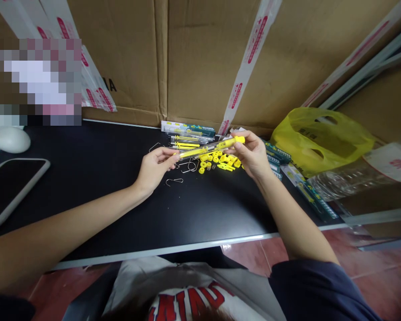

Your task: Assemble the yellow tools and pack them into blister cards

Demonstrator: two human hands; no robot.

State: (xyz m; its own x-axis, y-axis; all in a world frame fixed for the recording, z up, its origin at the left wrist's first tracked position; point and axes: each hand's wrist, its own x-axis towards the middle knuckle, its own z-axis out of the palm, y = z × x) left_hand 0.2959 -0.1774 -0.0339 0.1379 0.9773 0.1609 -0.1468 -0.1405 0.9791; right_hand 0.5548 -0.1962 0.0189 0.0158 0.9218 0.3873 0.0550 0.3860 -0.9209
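Between my two hands a clear tube with yellow inner parts and a yellow end cap (205, 150) is held slantwise above the black table. My left hand (157, 167) pinches its lower left end. At the upper right end, my right hand (252, 154) grips it near the yellow cap. Small yellow plastic parts (220, 159) lie in a pile just below the tube. Bent metal wire hooks (174, 181) rest near my left hand. Behind the tube are several more clear tubes (190, 141) and a printed package (187, 128).
A yellow plastic bag (297, 133) and a clear plastic bottle (350, 178) stand at the right, beside green printed packages (316, 200). A phone (13, 187) lies at the left near a white rounded object (11, 139). Taped cardboard boxes (200, 58) rise behind the table (187, 218).
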